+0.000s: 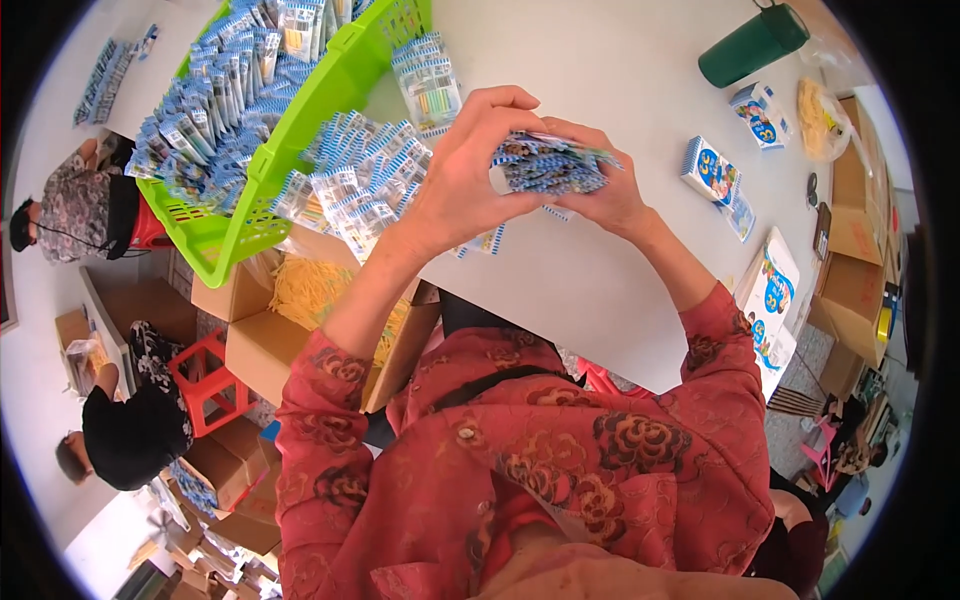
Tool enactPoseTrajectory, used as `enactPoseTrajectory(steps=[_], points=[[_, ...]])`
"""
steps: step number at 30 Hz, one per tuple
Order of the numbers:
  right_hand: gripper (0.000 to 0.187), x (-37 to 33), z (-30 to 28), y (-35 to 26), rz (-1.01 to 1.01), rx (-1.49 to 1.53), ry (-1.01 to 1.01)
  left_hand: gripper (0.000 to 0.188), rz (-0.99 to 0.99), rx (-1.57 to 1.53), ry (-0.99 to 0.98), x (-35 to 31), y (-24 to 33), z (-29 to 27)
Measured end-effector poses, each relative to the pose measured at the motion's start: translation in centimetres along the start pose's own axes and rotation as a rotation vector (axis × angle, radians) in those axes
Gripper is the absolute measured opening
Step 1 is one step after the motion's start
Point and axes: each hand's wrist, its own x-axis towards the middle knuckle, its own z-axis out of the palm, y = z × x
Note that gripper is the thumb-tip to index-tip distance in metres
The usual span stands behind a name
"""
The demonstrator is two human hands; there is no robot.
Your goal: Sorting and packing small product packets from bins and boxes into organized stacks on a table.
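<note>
Between my two hands, above the table, is a thick stack of small clear packets (553, 168) with blue-and-white striped ends. My left hand (462, 165) curves round the left side of the stack, thumb below and fingers above. From the other side my right hand (605, 185) grips it too. Loose packets (365, 180) of the same kind lie in a heap to the left of my left hand, with thin coloured sticks showing through some. Another small pile of packets (428, 85) lies beyond it. Part of a packet (485, 243) shows below my hands.
A green plastic basket (262, 185) full of packets stands at the left. Under it is a cardboard box (262, 345) with yellow strands. To the right lie small printed boxes (712, 170), a dark green bottle (753, 47) and a white printed bag (770, 300). Two people sit far left.
</note>
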Motion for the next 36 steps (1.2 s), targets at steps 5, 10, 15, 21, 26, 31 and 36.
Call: enactPoseTrajectory(steps=[5,10,15,21,26,31,36], points=[[0.063,-2.2,0.2,2.0,0.321,0.04,-0.176,0.049,-0.125,-0.062,-0.116,-2.4,-4.2,2.4],[0.064,-3.0,0.0,2.3,0.343,0.08,-0.138,0.045,-0.157,-0.091,-0.08,-1.9,-4.7,3.4],[0.065,-2.5,0.6,2.4,0.391,0.014,-0.062,0.042,-0.169,-0.104,0.063,-1.2,-5.7,4.8],[0.056,-0.5,-0.5,3.9,0.54,-0.034,-0.086,0.052,-0.432,-0.269,0.048,-0.1,-5.8,4.3],[0.05,0.2,-1.6,1.2,0.717,0.29,0.04,0.074,-0.472,-0.791,0.023,-1.0,-5.4,2.7],[0.056,0.2,-1.5,0.3,0.725,0.309,-0.04,0.067,-0.612,-0.805,0.08,-2.7,-4.4,4.0],[0.057,0.5,-1.5,-0.3,0.73,0.058,-0.126,0.045,-0.726,-0.792,0.166,-3.4,-4.5,5.6]])
